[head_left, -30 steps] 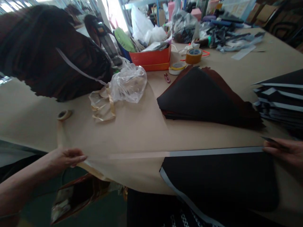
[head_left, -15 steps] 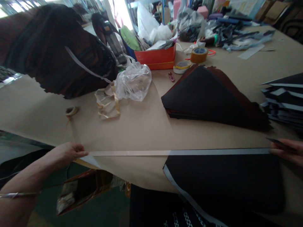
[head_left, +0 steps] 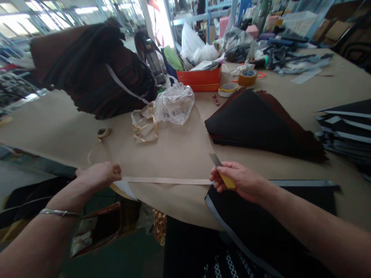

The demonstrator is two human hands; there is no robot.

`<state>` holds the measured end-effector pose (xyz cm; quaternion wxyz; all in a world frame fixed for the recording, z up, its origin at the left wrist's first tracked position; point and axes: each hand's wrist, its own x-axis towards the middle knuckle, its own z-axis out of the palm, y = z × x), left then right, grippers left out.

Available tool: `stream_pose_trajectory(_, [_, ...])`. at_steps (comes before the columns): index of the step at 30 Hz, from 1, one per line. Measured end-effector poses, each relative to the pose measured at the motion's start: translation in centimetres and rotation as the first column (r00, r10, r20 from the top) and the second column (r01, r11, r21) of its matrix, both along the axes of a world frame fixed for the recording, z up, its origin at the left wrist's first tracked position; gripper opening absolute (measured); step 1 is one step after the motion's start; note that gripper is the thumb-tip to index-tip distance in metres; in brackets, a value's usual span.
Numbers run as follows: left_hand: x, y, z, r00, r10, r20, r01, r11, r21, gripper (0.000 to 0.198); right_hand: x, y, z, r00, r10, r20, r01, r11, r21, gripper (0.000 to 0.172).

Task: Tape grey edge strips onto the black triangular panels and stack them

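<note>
My left hand (head_left: 102, 173) is closed in a pinch on the left end of a pale tape strip (head_left: 168, 180), stretched level along the table's front edge. In my right hand (head_left: 234, 179) is a utility knife (head_left: 226, 178) with a yellow handle, its blade pointing up and left. That hand is over the left corner of a black fabric panel (head_left: 301, 197), where the strip meets it. Grey tape runs along the panel's top edge and its slanted left edge. My right forearm hides part of the panel.
A dark fabric stack (head_left: 261, 123) lies beyond the panel, with more taped pieces (head_left: 344, 127) at right. A small tape roll (head_left: 103, 133), a clear plastic bag (head_left: 175, 102), a red box (head_left: 199, 79) and a large dark bundle (head_left: 95, 73) stand farther back. An open box (head_left: 98, 227) sits below the table edge.
My right hand has moved left with the knife, from the panel's right end to its left corner. My left hand keeps its pinch on the strip. The view has shifted slightly.
</note>
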<state>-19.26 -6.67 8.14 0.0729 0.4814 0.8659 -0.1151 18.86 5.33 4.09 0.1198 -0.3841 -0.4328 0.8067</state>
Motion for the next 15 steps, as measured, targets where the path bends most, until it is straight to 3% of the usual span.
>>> stream_pose_trajectory(3, [2.9,0.6,0.3,0.997,-0.053,-0.049,0.054,0.999,0.009,0.019,-1.0,0.8,-1.8,0.992,-0.111,0.054,0.118,0.982,-0.150,0.018])
stream_pose_trajectory(7, [10.4,2.2,-0.9,0.950,-0.300,0.084,0.293,0.952,0.087,0.025,0.0,1.2,-1.7,0.995,-0.090,-0.044,0.083,0.986,-0.145,0.013])
stream_pose_trajectory(10, [16.4,3.5,-2.5,0.797,-0.555,0.237,0.508,0.829,0.233,0.022,1.1,0.7,-0.8,0.992,-0.086,-0.097,0.089,0.996,0.019,0.019])
stream_pose_trajectory(13, [20.4,4.5,-3.8,0.753,-0.610,0.246,0.565,0.792,0.232,0.020,1.9,-0.2,-0.4,1.000,0.006,0.017,-0.009,0.974,0.225,0.021])
stream_pose_trajectory(15, [21.6,5.0,-4.1,0.768,-0.602,0.219,0.566,0.798,0.209,0.019,2.2,-0.7,-0.7,0.986,0.059,0.155,-0.117,0.908,0.402,0.020])
